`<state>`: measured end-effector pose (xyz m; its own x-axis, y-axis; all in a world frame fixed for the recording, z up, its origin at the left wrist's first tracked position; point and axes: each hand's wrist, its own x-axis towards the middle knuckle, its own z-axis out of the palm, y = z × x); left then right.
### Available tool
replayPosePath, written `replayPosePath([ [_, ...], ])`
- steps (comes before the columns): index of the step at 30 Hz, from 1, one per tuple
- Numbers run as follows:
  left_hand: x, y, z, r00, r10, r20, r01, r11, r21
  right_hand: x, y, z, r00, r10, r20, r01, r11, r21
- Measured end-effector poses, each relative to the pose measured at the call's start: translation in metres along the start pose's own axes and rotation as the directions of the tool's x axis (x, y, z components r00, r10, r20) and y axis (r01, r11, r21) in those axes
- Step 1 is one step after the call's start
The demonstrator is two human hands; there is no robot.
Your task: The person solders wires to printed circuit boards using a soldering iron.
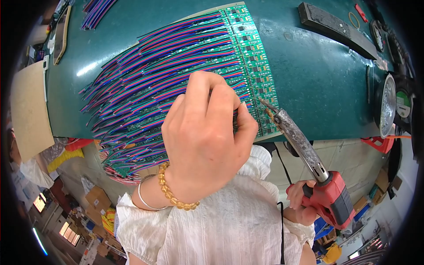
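A panel of green circuit boards (252, 48) lies on the table, with rows of red, blue, green and black wires (163, 57) running left from it. Over the lower rows, my left hand (207, 123) is closed, thumb and forefinger pinched at wire ends beside the panel. The fingers hide most of what they grip. My right hand (302, 203) is wrapped round the red and black handle of a soldering gun (302, 141). Its metal barrel points up and left, and the thin tip is at the panel's pads, just right of my left thumb; whether it touches cannot be told.
A dark green table (318, 88) stretches ahead. On it lie a long dark metal bar (338, 31) and another wire bundle (97, 13). A round metal dish (387, 106) stands at the right edge. At left is a tan board (31, 110). Cardboard boxes (98, 201) stand behind.
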<state>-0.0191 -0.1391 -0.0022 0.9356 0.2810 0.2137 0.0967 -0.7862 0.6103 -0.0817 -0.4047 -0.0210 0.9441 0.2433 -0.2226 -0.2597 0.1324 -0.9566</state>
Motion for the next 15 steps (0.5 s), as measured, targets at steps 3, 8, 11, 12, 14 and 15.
replayPosePath([
  [3,-0.001,0.0,-0.001,1.0,-0.006,0.008,0.006,1.0,0.008,-0.002,0.003,0.01,0.99,-0.044,-0.131,0.051,0.997,0.054],
  [8,0.0,0.002,-0.003,1.0,-0.019,0.018,0.019,1.0,0.024,-0.001,-0.004,-0.005,0.998,0.049,-0.046,-0.052,0.997,-0.053],
  [11,0.0,0.002,-0.004,0.999,-0.022,0.028,0.021,0.999,0.025,-0.003,0.001,-0.012,0.995,0.056,0.078,-0.046,0.991,-0.129],
  [12,0.001,0.002,-0.005,0.999,-0.023,0.043,0.023,1.0,0.022,-0.005,0.006,-0.014,0.994,-0.014,0.111,0.023,0.997,-0.073],
  [14,0.002,0.003,-0.006,0.998,-0.023,0.06,0.022,1.0,0.016,-0.008,0.011,-0.019,0.991,-0.031,0.129,0.045,0.993,-0.111],
  [15,0.003,0.003,-0.007,0.996,-0.029,0.08,0.028,1.0,0.007,-0.008,0.012,-0.022,0.988,-0.044,0.149,0.067,0.986,-0.15],
])
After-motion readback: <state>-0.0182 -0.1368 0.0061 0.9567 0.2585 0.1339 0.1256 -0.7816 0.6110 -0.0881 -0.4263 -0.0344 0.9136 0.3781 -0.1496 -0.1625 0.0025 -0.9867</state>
